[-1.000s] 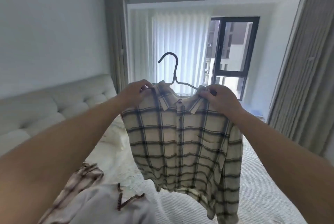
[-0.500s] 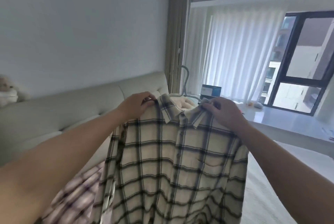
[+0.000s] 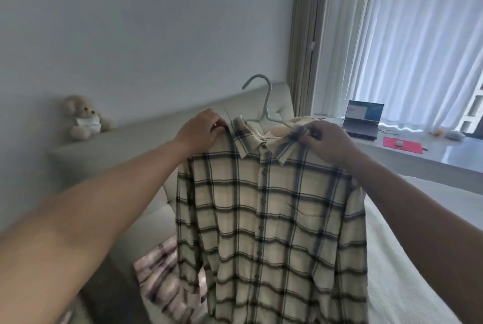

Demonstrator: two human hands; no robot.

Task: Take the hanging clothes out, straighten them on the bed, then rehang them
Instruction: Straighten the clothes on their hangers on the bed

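A cream shirt with dark checks [image 3: 271,219] hangs on a pale hanger [image 3: 265,104], held up in front of me above the bed [image 3: 407,258]. My left hand [image 3: 200,131] grips the shirt's left shoulder beside the collar. My right hand [image 3: 328,141] pinches the right collar and shoulder. The hanger's hook sticks up between my hands. A second checked garment [image 3: 162,274], pinkish, lies on the bed below the shirt.
A padded headboard [image 3: 146,141] runs along the wall, with a teddy bear [image 3: 85,117] on its ledge. At the right stands a desk [image 3: 428,159] with a laptop [image 3: 363,118], a red mat [image 3: 402,144] and a mouse. Curtains [image 3: 418,44] cover the window.
My view has swung left, from the window toward the headboard and teddy bear. Both hands keep their hold on the shirt's shoulders, and the shirt moved with them.
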